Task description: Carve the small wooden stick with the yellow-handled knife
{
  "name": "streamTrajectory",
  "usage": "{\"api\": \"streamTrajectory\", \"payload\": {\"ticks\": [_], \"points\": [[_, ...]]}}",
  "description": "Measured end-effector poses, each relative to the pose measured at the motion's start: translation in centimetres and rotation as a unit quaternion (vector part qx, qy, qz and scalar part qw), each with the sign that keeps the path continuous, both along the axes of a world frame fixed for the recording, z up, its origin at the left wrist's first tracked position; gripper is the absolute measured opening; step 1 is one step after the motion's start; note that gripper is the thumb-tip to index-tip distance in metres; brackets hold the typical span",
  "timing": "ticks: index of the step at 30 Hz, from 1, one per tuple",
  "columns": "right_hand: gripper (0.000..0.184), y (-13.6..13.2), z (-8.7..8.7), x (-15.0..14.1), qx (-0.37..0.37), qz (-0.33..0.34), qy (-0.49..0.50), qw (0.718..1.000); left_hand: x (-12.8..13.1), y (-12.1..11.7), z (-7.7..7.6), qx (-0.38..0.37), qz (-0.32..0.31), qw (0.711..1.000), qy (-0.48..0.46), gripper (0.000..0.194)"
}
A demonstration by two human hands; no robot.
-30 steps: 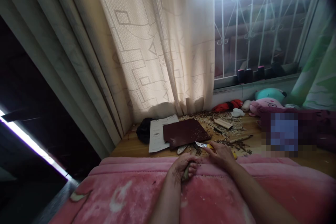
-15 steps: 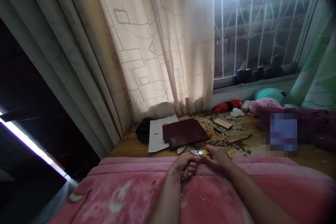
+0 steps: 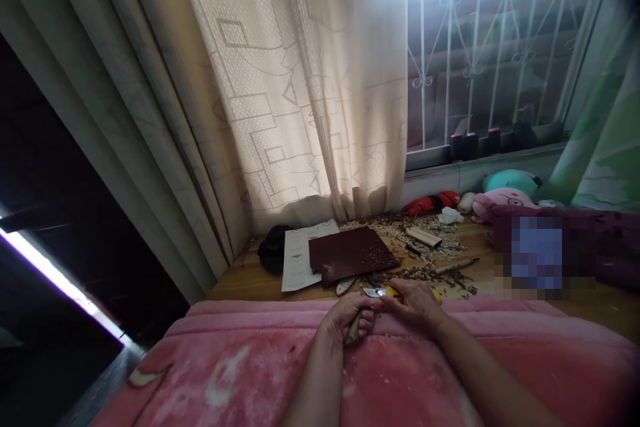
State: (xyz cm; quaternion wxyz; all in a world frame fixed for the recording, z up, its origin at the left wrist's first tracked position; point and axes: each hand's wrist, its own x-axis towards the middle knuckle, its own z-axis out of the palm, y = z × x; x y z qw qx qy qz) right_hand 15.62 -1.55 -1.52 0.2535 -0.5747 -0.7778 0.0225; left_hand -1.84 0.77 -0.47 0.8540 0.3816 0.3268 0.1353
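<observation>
My left hand [image 3: 354, 317] is wrapped round a short greenish-brown stick [image 3: 353, 332], whose lower end sticks out below my fingers; most of it is hidden in my fist. My right hand [image 3: 414, 301] grips a yellow-handled utility knife [image 3: 393, 293]. Its bright blade points left and lies just above my left hand's fingers. Both hands are close together over the near edge of the pink blanket [image 3: 280, 353]. Whether the blade touches the stick cannot be made out.
Beyond my hands, a dark red board [image 3: 350, 253] overlaps a printed paper sheet [image 3: 299, 260] on the wooden table [image 3: 235, 287]. Shavings [image 3: 395, 227], a pale wood block [image 3: 424, 236] and a thin carving tool [image 3: 457, 265] lie to the right. Plush toys [image 3: 505, 203] sit under the window.
My right hand has moved left with the utility knife, bringing the blade from beyond my left hand to just over its fingers. My left hand stays put with the stick.
</observation>
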Motion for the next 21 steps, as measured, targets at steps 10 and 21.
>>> {"api": "streamTrajectory", "payload": {"ticks": [10,21], "points": [[0.037,1.0,-0.8,0.7,-0.017,-0.060,-0.009,0.998,-0.3,0.0,-0.2,-0.053,-0.015,0.998,-0.007,0.012],[0.040,1.0,-0.9,0.7,0.002,-0.073,0.005,0.997,-0.5,0.5,-0.6,-0.064,-0.023,0.996,-0.050,0.010]]}}
